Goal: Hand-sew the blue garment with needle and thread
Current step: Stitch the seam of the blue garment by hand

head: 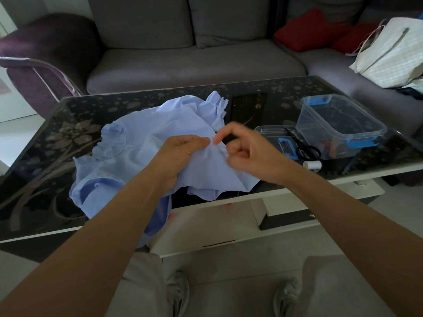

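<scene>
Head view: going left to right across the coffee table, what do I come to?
Blue garment → left hand → right hand → clear plastic box.

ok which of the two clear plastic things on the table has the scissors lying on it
The flat shallow piece, next to the right hand: the black scissors lie across it. The other is the deep tub with blue clips, farther right.

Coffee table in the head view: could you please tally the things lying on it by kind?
Blue garment: 1
Clear plastic box: 1
Clear box lid: 1
Black scissors: 1
White thread spool: 1
Total: 5
</scene>
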